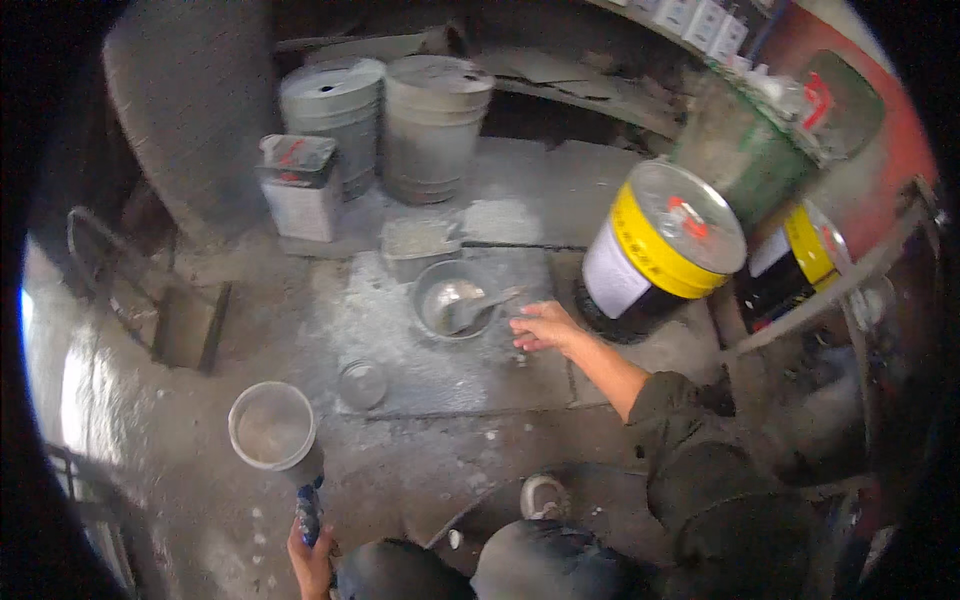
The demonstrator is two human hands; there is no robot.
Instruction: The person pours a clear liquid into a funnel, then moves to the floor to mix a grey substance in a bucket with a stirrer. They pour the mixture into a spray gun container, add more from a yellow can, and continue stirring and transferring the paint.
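My left hand (311, 562) at the lower edge grips the blue handle of a round metal scoop cup (272, 427), held above the dusty floor with grey powder inside. My right hand (543, 327) reaches forward, fingers loosely curled and holding nothing, just right of a grey metal bowl (455, 300). A spoon (478, 306) lies in the bowl with some pale powder. A small round lid (361, 384) rests on the floor between the cup and the bowl.
A yellow-banded paint drum (655, 245) stands right of my right hand, a second one (795, 262) behind it. Two grey pails (435, 125) and a square tin (298, 188) sit at the back. A powder-filled tray (418, 243) lies behind the bowl. My shoe (544, 497) is below.
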